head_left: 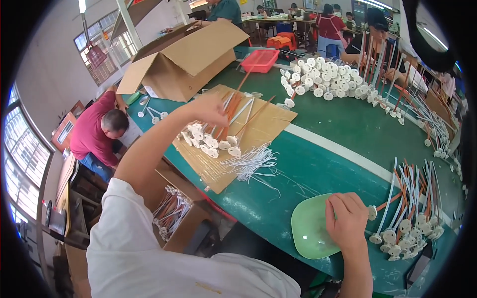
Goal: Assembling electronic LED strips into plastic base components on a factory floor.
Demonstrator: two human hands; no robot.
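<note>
My left hand (211, 110) reaches over a pile of brown and grey rods with round white disc ends (203, 141) on a flat piece of cardboard (271, 116). Its fingers are blurred among the rods, so whether it grips one is unclear. My right hand (346, 221) is at the right side of a pale green dish (310, 231), fingers curled together; what they hold, if anything, is hidden. A bundle of thin white ties (253, 164) lies at the cardboard's near edge. Just right of my right hand is another heap of disc-ended rods (407, 228).
An open cardboard box (184, 74) and a red tray (261, 60) stand at the back. White discs (328, 77) are heaped far right. Below the table edge, a carton (186, 231) holds more rods. One person (99, 131) bends at left; others sit or stand farther off.
</note>
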